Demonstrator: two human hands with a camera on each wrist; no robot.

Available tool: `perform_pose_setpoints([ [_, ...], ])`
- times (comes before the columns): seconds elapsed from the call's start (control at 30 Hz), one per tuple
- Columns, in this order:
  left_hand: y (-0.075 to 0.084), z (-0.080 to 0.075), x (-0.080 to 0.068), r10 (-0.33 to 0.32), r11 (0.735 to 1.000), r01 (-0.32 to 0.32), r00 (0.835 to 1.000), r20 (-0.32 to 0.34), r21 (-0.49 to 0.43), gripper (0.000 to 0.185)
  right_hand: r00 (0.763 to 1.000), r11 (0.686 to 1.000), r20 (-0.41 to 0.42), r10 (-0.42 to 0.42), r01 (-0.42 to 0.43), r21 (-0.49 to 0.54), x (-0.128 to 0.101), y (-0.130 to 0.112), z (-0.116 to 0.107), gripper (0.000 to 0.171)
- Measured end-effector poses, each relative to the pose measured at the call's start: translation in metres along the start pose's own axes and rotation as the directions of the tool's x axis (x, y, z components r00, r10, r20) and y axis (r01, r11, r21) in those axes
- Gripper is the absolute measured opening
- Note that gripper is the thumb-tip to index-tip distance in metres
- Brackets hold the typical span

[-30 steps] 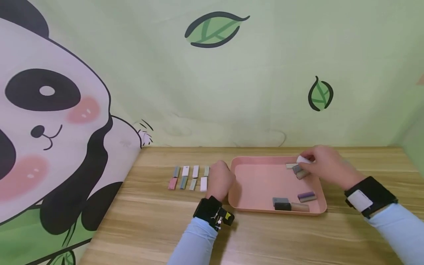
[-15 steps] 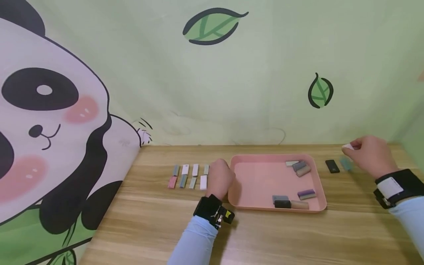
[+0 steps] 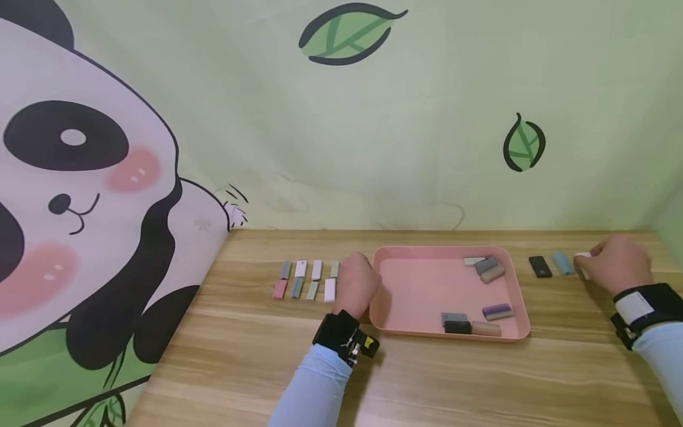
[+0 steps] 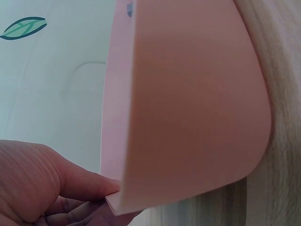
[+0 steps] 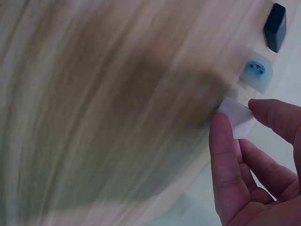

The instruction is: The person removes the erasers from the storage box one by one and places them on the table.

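Right wrist: white block (image 5: 236, 117) between fingers (image 5: 225, 155).

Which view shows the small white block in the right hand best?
Right wrist view: the small white block fills the frame close up, pinched between thumb and fingers of the right hand. Head view shows only a sliver beside the hand. Left wrist view shows none of it.

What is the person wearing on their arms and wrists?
Both arms have long light blue sleeves. The left sleeve ends at a black wrist strap that carries a small gadget with silver metal and a yellow patch. The right sleeve ends at a wider black band with a white rectangular patch. Both hands are bare, with no gloves or rings showing.
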State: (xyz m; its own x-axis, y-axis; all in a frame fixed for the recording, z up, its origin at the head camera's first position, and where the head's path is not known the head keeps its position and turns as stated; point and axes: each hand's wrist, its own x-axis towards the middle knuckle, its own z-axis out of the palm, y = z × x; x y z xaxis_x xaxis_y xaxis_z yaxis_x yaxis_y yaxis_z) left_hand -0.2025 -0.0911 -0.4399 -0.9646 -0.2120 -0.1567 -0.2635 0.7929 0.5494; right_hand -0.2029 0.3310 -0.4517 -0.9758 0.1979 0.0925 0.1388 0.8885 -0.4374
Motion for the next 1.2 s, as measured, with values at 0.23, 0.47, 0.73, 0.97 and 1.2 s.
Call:
perform_pose_setpoints([
  [0.23, 0.0, 0.0, 0.0, 0.021, 1.0, -0.021, 1.0, -0.001, -0.014, 0.014, 1.0, 1.0, -0.003, 0.004, -0.004, -0.018, 0.002, 0.001, 0.003, 0.037],
  [0.47, 0.001, 0.0, -0.002, 0.035, 0.999, -0.035, 0.999, -0.001, -0.009, 0.016, 1.0, 0.999, 0.001, 0.014, -0.014, -0.03, 0.001, 0.007, 0.005, 0.037],
  [0.73, 0.002, 0.0, -0.003, 0.037, 0.999, -0.037, 0.999, -0.006, -0.023, 0.015, 0.999, 0.999, -0.014, 0.037, -0.037, -0.031, 0.0, 0.009, 0.008, 0.039],
  [0.97, 0.0, 0.0, -0.003, 0.047, 0.999, -0.047, 0.999, -0.023, 0.002, 0.014, 0.999, 0.998, -0.003, 0.035, -0.035, -0.058, 0.003, 0.011, 0.009, 0.041],
  [1.2, 0.0, -0.003, -0.003, 0.014, 1.0, -0.014, 1.0, -0.005, -0.006, 0.012, 0.998, 0.996, 0.049, 0.026, -0.022, -0.082, 0.002, -0.015, -0.003, 0.051],
])
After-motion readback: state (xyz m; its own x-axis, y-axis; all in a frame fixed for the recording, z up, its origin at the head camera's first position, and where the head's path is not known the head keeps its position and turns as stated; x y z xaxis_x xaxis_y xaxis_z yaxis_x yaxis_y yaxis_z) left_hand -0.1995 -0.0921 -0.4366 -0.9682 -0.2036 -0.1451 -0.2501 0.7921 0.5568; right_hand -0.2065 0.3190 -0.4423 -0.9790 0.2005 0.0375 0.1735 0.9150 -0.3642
